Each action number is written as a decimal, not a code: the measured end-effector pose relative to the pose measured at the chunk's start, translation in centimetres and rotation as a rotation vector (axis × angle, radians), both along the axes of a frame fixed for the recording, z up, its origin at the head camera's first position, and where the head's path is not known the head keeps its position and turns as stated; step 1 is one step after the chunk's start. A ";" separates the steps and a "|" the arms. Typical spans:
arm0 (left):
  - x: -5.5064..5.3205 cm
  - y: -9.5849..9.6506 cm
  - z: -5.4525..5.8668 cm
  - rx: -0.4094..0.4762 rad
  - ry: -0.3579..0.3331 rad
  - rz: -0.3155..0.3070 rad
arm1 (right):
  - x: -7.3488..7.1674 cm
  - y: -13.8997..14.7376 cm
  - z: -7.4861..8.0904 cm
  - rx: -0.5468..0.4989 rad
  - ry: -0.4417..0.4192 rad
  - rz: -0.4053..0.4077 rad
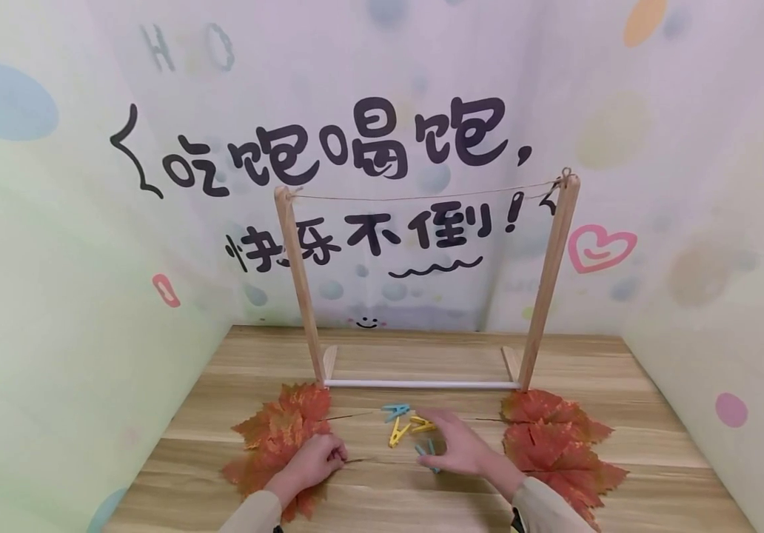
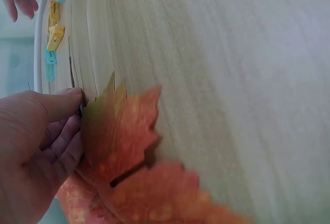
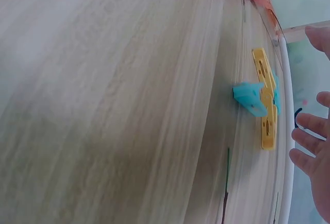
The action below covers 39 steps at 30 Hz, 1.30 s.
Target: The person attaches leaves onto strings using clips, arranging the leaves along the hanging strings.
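At the left of the table, my left hand pinches the stem of a red-orange artificial maple leaf between thumb and index finger. That leaf lies among several others in a spread pile. My right hand hovers over the clothespins at the middle, fingers spread and holding nothing. Near it lie a yellow clothespin, a second yellow clothespin, a blue clothespin and another blue clothespin, the last standing by the thumb in the head view.
Behind the clothespins stands a wooden frame with a white bottom rod and a thin string tied between its post tops. More maple leaves lie at the right, stems inward. A printed curtain surrounds the wooden table.
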<state>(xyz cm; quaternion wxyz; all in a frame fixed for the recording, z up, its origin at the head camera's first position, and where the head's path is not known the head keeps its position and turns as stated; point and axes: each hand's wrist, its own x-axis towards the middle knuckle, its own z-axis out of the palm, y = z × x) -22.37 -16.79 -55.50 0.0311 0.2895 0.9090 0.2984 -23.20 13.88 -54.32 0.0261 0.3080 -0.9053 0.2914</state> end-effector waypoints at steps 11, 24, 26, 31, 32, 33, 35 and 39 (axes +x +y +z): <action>-0.2 0.0 1.3 -0.007 0.043 -0.036 | -0.7 -1.5 -0.4 0.037 -0.070 -0.020; -0.2 0.0 3.1 0.055 -0.069 -0.038 | -1.7 -3.0 -1.5 0.082 0.009 0.018; -0.3 0.0 3.4 0.060 -0.075 -0.041 | -1.9 -3.4 -1.7 0.090 0.030 0.019; -0.3 0.1 3.6 0.060 -0.093 -0.035 | -2.4 -4.1 -2.1 0.065 0.076 0.040; -0.3 0.1 3.6 0.061 -0.095 -0.035 | -2.4 -4.3 -2.1 0.057 0.082 0.044; -0.3 0.1 3.6 0.064 -0.098 -0.037 | -2.5 -4.4 -2.2 0.054 0.086 0.048; -0.3 0.1 3.6 0.065 -0.102 -0.036 | -2.5 -4.6 -2.2 0.057 0.094 0.047; -0.3 -0.1 3.5 0.065 -0.114 -0.030 | -2.8 -4.9 -2.5 0.074 0.124 0.043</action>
